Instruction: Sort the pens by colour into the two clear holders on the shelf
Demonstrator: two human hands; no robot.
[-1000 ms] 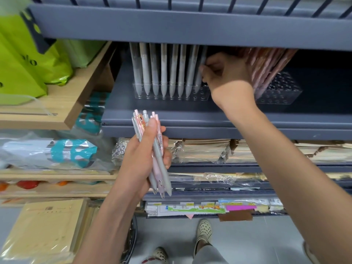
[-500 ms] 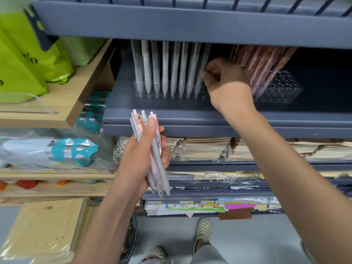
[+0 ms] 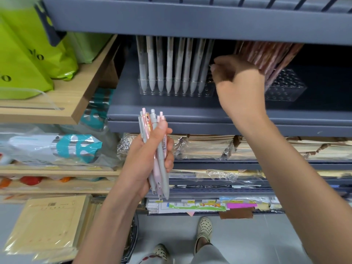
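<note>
Grey shelf (image 3: 190, 113) holding the left holder (image 3: 207, 91) with grey pens (image 3: 169, 63) upright. Below that holder, left hand (image 3: 146, 155) raised, clutching a mixed pink-and-grey bunch (image 3: 153, 121). At its right end, right hand (image 3: 238, 82) outstretched, fingers (image 3: 217, 70) curled, grip unclear.

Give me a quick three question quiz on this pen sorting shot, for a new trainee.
1. True or false: the left hand grips only grey pens.
2. Which clear holder has the grey pens standing in a row? A. left holder B. right holder C. neither
3. Short answer: which hand is raised to the shelf between the two holders?
Key: 1 false, its bundle mixes pink and grey. 2 A; the right holder has pink pens. 3 right hand.
</note>
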